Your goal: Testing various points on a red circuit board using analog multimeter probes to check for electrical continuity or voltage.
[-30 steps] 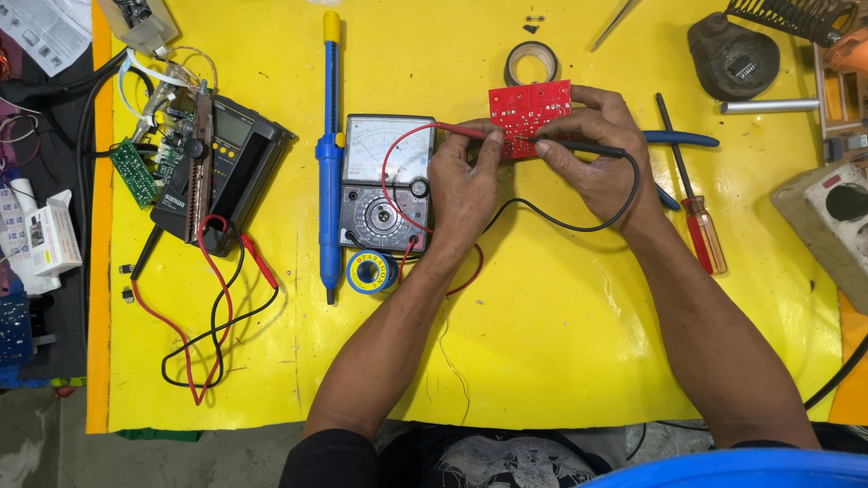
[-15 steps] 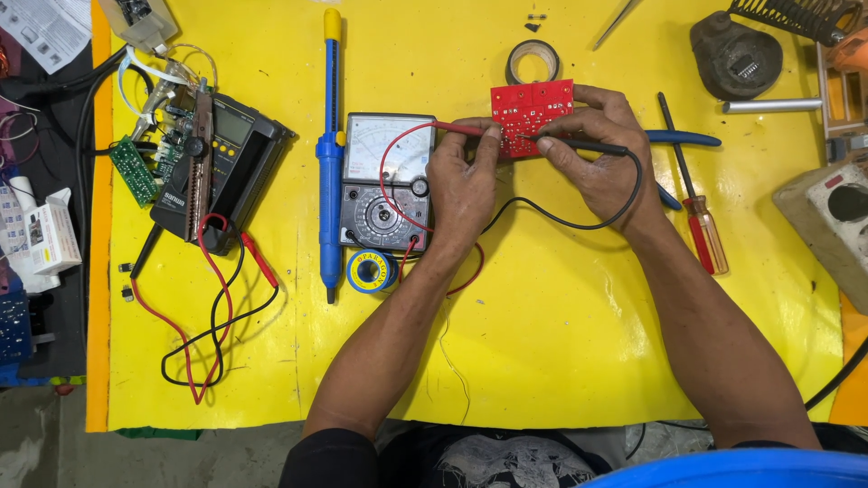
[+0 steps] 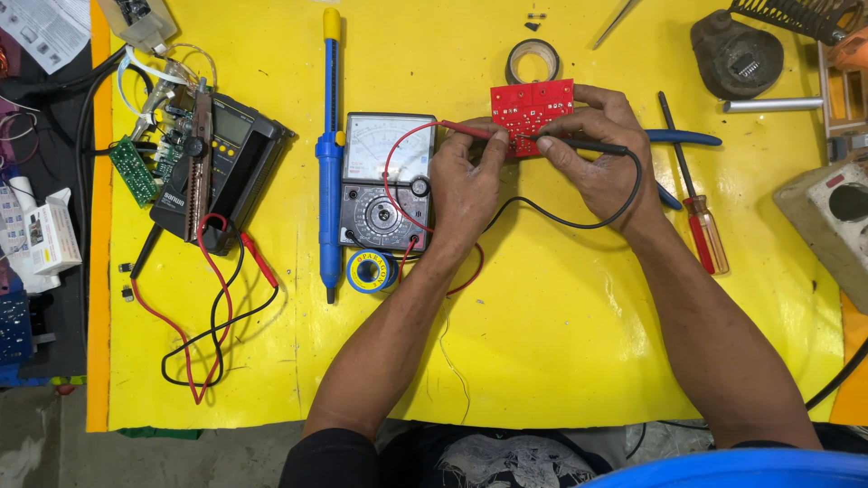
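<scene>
1. The left hand (image 3: 466,181) is closed narrowly around a red probe (image 3: 470,131), pinching it between thumb and fingers, with the tip pointing at the 3 o'clock side toward a red circuit board (image 3: 532,113).
2. The right hand (image 3: 601,158) grips a black probe (image 3: 579,143) in a narrow pinch; its tip points to 9 o'clock and meets the lower edge of the board, while the fingers also steady the board from the 3 o'clock side.
3. The red circuit board sits at about 12 o'clock on the yellow table (image 3: 542,343), between the two hands and touching both.
4. An analog multimeter (image 3: 387,181) lies just beside the left hand at its 9 o'clock; red and black leads run from it to the probes.
5. At the meter's 9 o'clock lies a blue desoldering pump (image 3: 329,154), and at its 6 o'clock a blue spool of solder (image 3: 372,270).
6. A roll of tape (image 3: 533,60) lies at 12 o'clock of the board.
7. A red-handled screwdriver (image 3: 698,212) and blue-handled pliers (image 3: 683,137) lie at 3 o'clock of the right hand.
8. Far toward 9 o'clock, a black digital meter (image 3: 226,167) rests with its own loose leads and a green circuit board (image 3: 134,170).
9. No container holding anything can be made out on the table.
</scene>
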